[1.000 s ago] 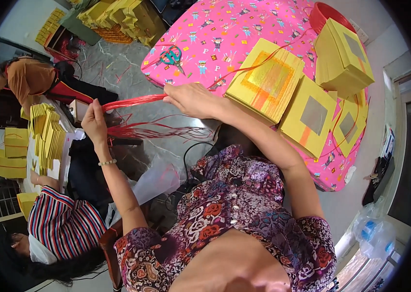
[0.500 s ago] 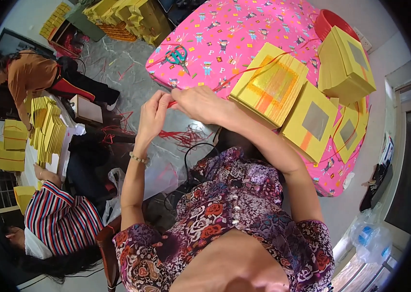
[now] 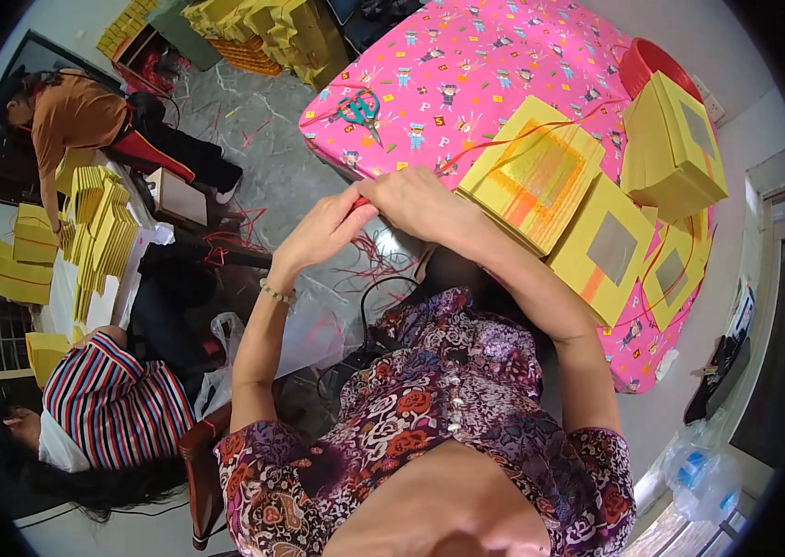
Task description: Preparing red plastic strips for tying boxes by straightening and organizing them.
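Red strings [image 3: 366, 249], seemingly several, pinched by two hands [image 3: 383, 215].

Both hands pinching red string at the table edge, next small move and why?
Probably draw the red string taut: left hand and right hand meet at its near end, while it lies slack across the yellow paper stack.

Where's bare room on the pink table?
Free: the pink tablecloth between the scissors and the red basin. Crowded: the near right side, covered by yellow paper stacks, where both hands work.
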Motion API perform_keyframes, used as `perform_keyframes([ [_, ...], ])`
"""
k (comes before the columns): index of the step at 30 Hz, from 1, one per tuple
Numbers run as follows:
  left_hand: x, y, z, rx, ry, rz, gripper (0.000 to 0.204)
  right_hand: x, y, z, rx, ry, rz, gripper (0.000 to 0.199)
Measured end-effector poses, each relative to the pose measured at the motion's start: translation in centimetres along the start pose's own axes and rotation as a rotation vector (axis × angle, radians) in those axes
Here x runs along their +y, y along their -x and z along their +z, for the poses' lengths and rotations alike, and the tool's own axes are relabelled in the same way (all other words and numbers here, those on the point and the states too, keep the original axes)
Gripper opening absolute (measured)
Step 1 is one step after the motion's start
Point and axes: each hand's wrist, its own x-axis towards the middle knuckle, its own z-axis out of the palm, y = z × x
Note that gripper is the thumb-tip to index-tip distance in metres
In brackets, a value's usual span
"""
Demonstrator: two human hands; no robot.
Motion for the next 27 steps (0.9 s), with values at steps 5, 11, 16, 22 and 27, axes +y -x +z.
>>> perform_keyframes([
  [5, 0.5, -0.4, 0.1, -0.014, 0.002, -0.16, 0.029, 0.8, 0.5, -2.0, -0.027, -0.114, -0.034, 0.018],
  [11, -1.0, -0.4, 0.6, 0.252, 0.083, -0.195, 0.028, 3.0, 1.9, -4.3, 0.262, -0.088, 0.1, 0.02],
  [16, -1.0, -1.6, 3.0, 0.473, 0.342, -0.242, 0.031, 1.9, 1.1, -3.6, 0.426, -0.323, 0.254, 0.021],
  [22, 1.0, -4.2, 6.8, 0.618, 0.24, -0.126, 0.032, 0.3, -0.2, 0.9, 0.582, -0.895, 0.238, 0.03],
  [27, 2.0, -4.4, 7.8, 0.618, 0.097, -0.055, 0.04, -1.0, -0.7, 1.2, 0.684, -0.986, 0.267, 0.032],
])
